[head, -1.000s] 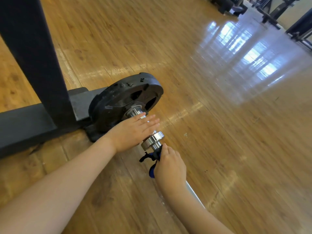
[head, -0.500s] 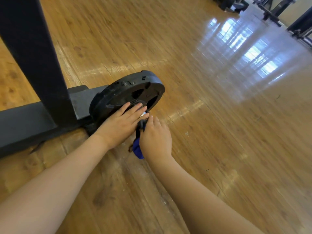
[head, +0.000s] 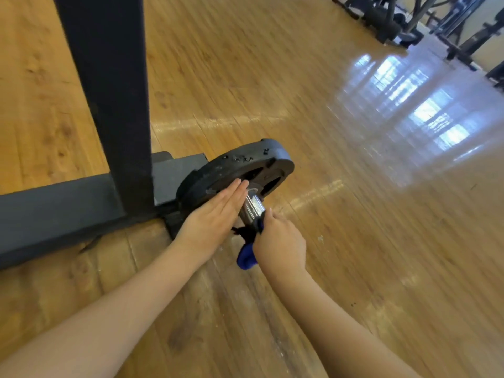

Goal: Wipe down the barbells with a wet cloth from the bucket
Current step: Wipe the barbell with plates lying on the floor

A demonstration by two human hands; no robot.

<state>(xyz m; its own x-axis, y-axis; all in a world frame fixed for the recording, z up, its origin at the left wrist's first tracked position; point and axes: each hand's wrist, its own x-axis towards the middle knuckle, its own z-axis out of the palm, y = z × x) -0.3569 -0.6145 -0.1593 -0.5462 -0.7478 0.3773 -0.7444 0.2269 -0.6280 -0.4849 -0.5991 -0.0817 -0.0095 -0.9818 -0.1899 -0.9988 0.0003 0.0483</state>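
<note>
A barbell lies on the wooden floor with a black weight plate (head: 237, 170) at its far end. A short stretch of its chrome sleeve (head: 252, 207) shows between my hands. My left hand (head: 215, 214) lies flat with straight fingers against the plate's face beside the sleeve. My right hand (head: 279, 242) grips a blue cloth (head: 246, 259) wrapped round the sleeve, with the cloth's loose end hanging below my fist. The rest of the bar is hidden under my right forearm. No bucket is in view.
A black steel rack upright (head: 109, 99) rises just left of the plate, and its base beam (head: 54, 214) runs along the floor to the left. More gym machines (head: 387, 20) stand at the far right. Glossy wooden floor spreads to the right.
My right hand slid the cloth up to the plate and has now pulled back along the sleeve, baring some chrome. My left hand moved from the sleeve onto the plate. The view has shifted.
</note>
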